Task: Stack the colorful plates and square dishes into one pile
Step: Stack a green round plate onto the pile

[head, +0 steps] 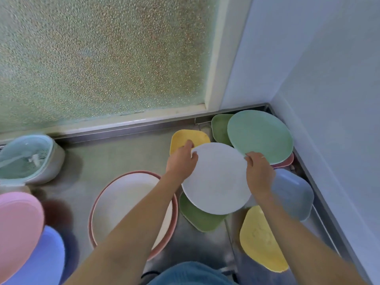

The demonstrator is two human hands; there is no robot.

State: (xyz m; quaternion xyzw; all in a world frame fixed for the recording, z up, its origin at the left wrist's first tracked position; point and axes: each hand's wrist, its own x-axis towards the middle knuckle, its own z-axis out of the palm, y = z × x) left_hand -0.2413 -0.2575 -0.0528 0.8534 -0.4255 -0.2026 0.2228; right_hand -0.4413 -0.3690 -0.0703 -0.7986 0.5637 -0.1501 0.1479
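A round pale grey-blue plate is held between both hands above the steel counter. My left hand grips its left rim and my right hand grips its right rim. Under it lies a green square dish. A yellow square dish sits behind my left hand. A round mint-green plate rests at the back right over a pink plate and a green square dish. A blue square dish and a yellow square dish lie to the right.
A large pink-rimmed basin stands at centre left. A teal strainer basket sits at far left, with pink and lilac round items at the lower left. A frosted window and a white wall enclose the counter's back and right.
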